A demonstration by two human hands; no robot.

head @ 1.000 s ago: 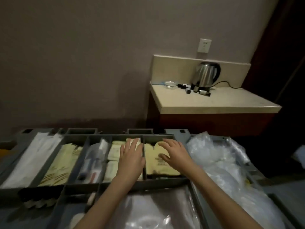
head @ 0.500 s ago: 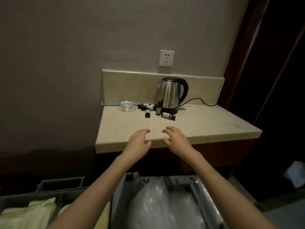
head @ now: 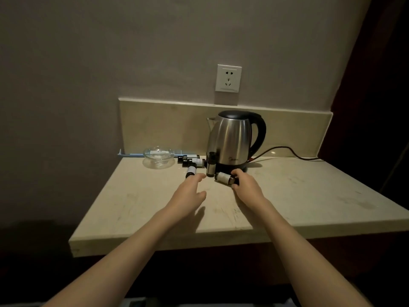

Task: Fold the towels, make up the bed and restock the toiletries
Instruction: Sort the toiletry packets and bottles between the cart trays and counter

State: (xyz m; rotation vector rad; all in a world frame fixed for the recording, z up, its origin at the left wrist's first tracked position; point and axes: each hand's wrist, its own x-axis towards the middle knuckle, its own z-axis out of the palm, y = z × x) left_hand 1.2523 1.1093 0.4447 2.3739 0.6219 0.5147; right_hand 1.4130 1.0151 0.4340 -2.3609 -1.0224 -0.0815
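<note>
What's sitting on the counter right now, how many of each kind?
Small toiletry bottles: 5 visible, four lying, one upright
Kettle: 1
Glass dish: 1
Total: 7

The right hand grips the nearest lying bottle; the left hand holds nothing.

Hotel room – kettle [head: 232, 140] on stone counter [head: 287, 196], small toiletry bottles [head: 194, 161], glass dish [head: 158, 157].
</note>
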